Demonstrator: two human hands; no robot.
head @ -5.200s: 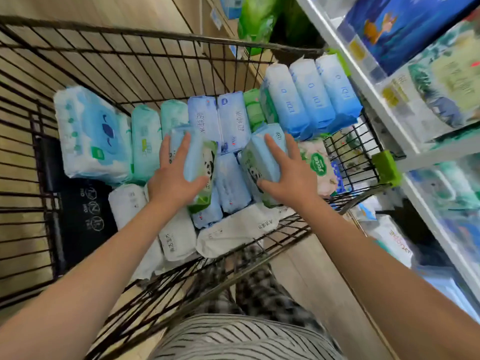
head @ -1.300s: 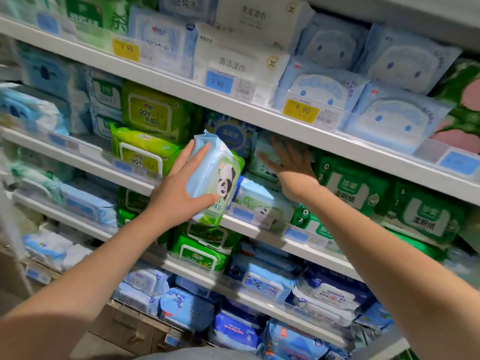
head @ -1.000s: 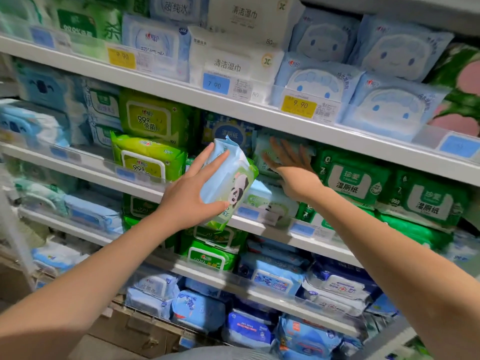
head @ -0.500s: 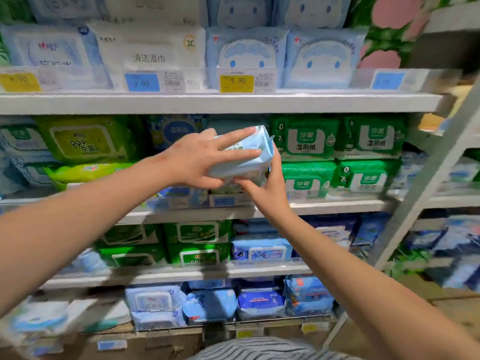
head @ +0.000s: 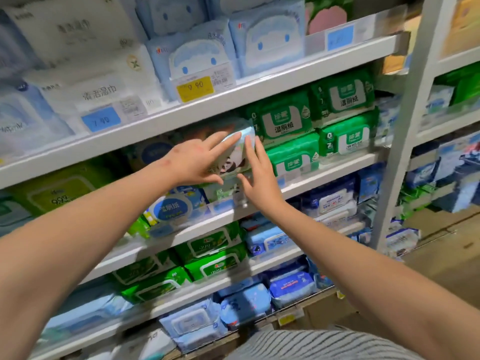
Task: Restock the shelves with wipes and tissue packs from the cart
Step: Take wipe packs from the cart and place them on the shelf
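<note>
Head view of store shelving, read from left to right. At far left I am seeing blurred yellow-green packs [head: 59, 188] lying flat on the middle shelf [head: 324, 175]. Above them, the upper shelf [head: 259, 92] is carrying 2 tags on its front rail: a blue price tag [head: 101, 120] reading 7.90 and, to its right, a yellow price tag [head: 194, 88] reading 9.90.

The left hand [head: 197, 162] is reaching in from the lower left and holding the panda wipes pack [head: 231, 158]. Its fingers are lying nearly straight and spread over the upper face, and its thumb is hooking under the lower edge, so the pack is being pinched between them. The pack, pale blue with a panda print, is sitting at the front of the middle shelf above other packs, with its printed face tilting toward me. I cannot tell how much of its weight the stack is taking.

The right hand [head: 259, 178] is coming in from the lower right with straight fingers, pressing flat against the pack's right end and gripping nothing. Just beside that end, green packs [head: 285, 123] are lying in 2 layers. Further right, a white upright [head: 405, 126] is dividing this bay from the next. A striped shirt [head: 324, 344] is showing at the bottom edge.
</note>
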